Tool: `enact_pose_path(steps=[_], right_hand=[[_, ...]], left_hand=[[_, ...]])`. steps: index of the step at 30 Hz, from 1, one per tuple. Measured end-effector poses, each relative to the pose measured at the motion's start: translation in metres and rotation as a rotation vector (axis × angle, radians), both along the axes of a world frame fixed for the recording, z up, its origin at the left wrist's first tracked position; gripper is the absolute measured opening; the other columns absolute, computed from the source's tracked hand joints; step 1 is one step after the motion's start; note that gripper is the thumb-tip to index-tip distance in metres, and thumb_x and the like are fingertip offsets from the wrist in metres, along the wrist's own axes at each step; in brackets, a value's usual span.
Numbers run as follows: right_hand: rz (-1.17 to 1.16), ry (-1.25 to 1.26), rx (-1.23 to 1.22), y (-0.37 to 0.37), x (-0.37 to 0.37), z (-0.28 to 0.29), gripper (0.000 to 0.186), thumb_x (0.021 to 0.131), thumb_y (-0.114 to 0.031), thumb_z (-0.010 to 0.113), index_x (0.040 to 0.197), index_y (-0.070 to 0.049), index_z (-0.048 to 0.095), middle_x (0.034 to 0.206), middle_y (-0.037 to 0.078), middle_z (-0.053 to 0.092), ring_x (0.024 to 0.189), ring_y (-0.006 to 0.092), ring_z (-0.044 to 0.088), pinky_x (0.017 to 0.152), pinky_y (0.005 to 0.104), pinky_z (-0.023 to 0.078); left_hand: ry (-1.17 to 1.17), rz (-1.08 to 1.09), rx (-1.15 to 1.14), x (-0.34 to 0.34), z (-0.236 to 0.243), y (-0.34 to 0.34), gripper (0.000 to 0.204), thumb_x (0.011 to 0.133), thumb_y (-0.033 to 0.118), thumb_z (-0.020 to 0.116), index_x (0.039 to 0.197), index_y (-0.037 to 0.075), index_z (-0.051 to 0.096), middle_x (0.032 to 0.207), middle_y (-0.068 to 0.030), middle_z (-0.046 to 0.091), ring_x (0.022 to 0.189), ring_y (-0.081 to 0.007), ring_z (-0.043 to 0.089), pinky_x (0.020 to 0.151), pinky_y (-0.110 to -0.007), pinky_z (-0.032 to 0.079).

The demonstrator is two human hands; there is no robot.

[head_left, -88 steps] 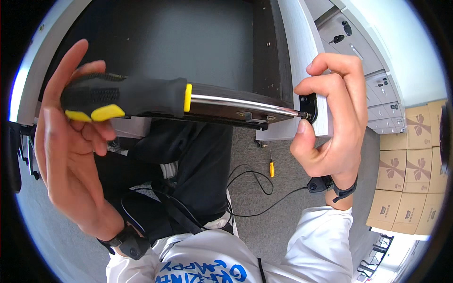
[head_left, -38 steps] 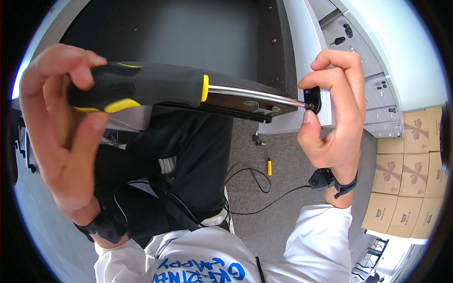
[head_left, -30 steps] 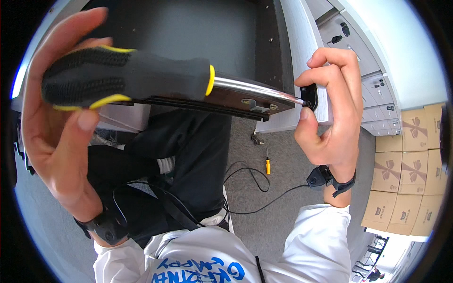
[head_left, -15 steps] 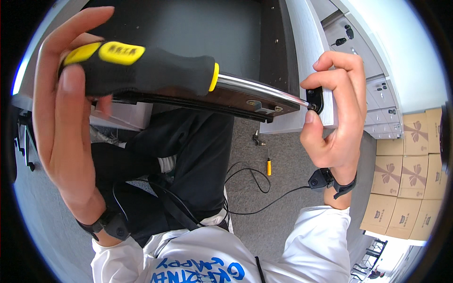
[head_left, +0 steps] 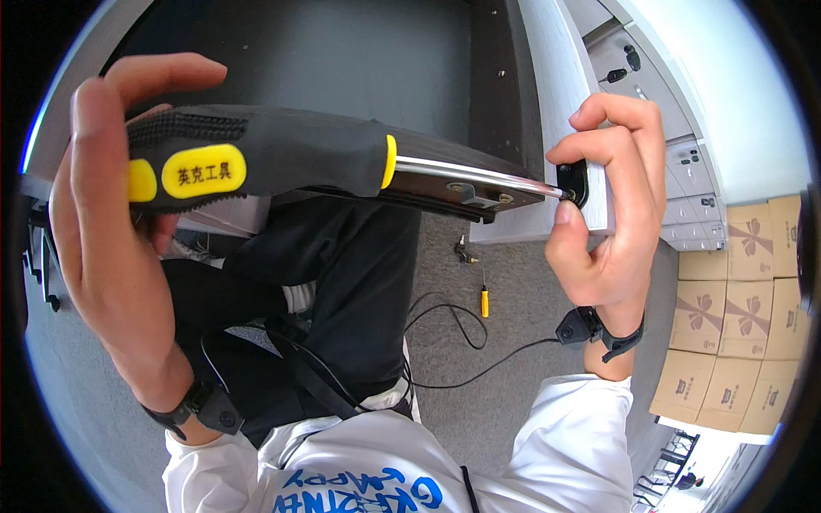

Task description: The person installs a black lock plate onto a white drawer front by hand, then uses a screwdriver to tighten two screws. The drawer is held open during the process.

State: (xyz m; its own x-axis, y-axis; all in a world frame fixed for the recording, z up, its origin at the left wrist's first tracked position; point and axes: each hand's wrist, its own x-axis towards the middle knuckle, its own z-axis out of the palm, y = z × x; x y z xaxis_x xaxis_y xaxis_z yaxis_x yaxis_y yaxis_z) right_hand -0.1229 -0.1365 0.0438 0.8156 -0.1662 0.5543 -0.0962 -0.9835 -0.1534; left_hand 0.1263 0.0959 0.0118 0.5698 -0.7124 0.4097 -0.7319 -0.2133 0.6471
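A large black-and-yellow screwdriver [head_left: 291, 154] lies almost level across the view, its shiny shaft pointing right. My left hand [head_left: 107, 231] is curled round the butt of its handle, some of the fingers hidden behind. The tip meets a screw at the lower end of a black drawer lock [head_left: 575, 175], though the exact seat is too small to tell. That lock sits against the inner side of a pale wood drawer front [head_left: 534, 64]. My right hand [head_left: 624, 188] pinches around the lock, thumb below near the tip and forefinger above.
The dark open drawer [head_left: 368, 60] spans the top. On the grey carpet lie a small yellow-handled screwdriver [head_left: 485, 301], keys [head_left: 464, 250] and a black cable [head_left: 479, 380]. Cabinets with keys in their locks [head_left: 629, 64] stand at right, near stacked cardboard boxes [head_left: 727, 316].
The screwdriver handle has turned, its yellow patch rolling toward me, and its butt end has dropped. My left hand's fingers have shifted on it. The right hand stays on the lock.
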Motion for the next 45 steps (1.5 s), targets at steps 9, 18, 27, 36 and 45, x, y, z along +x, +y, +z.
enact_pose_path(steps=[9, 18, 27, 36, 45], right_hand=[[-0.007, -0.014, -0.024, -0.002, 0.0, -0.003, 0.028, 0.073, -0.025, 0.06, 0.091, -0.002, 0.06, 0.108, 0.015, 0.052, 0.099, 0.0286, 0.054, 0.09, 0.0385, 0.044], [-0.013, -0.005, -0.003, 0.0, 0.0, -0.002, 0.029, 0.068, -0.019, 0.058, 0.091, -0.002, 0.06, 0.107, 0.016, 0.052, 0.098, 0.0289, 0.053, 0.091, 0.0387, 0.044], [-0.009, -0.013, -0.012, 0.0, 0.0, -0.003, 0.028, 0.066, -0.017, 0.057, 0.09, -0.002, 0.06, 0.106, 0.015, 0.053, 0.097, 0.0287, 0.053, 0.09, 0.0383, 0.044], [0.001, -0.009, -0.021, -0.001, 0.0, -0.003, 0.03, 0.063, -0.015, 0.054, 0.09, -0.003, 0.06, 0.107, 0.016, 0.053, 0.096, 0.0286, 0.053, 0.089, 0.0379, 0.044], [0.071, -0.037, -0.044, -0.002, 0.003, 0.0, 0.028, 0.063, -0.009, 0.062, 0.09, -0.001, 0.061, 0.104, 0.016, 0.052, 0.089, 0.0295, 0.054, 0.078, 0.0357, 0.047]], left_hand=[[-0.144, -0.33, -0.297, 0.025, -0.011, 0.01, 0.059, 0.099, 0.044, 0.052, 0.146, 0.008, 0.05, 0.139, -0.0171, 0.057, 0.115, -0.0268, 0.067, 0.098, -0.036, 0.057], [0.42, -0.51, -0.097, 0.017, 0.004, 0.0, 0.063, 0.108, 0.054, 0.036, 0.151, 0.009, 0.044, 0.13, -0.0128, 0.06, 0.11, -0.0256, 0.069, 0.098, -0.033, 0.056], [-0.06, -0.094, -0.054, 0.014, -0.004, 0.007, 0.057, 0.109, 0.055, 0.03, 0.141, 0.012, 0.052, 0.121, -0.0072, 0.064, 0.072, -0.012, 0.068, 0.06, -0.019, 0.052], [-0.071, -0.188, -0.102, 0.02, -0.006, 0.012, 0.052, 0.11, 0.05, 0.031, 0.138, 0.013, 0.055, 0.12, -0.0068, 0.063, 0.07, -0.0101, 0.066, 0.056, -0.018, 0.049], [0.011, -0.111, 0.056, 0.029, -0.005, 0.006, 0.046, 0.111, 0.045, 0.033, 0.135, 0.014, 0.058, 0.119, -0.0065, 0.063, 0.068, -0.0083, 0.065, 0.053, -0.016, 0.046]])
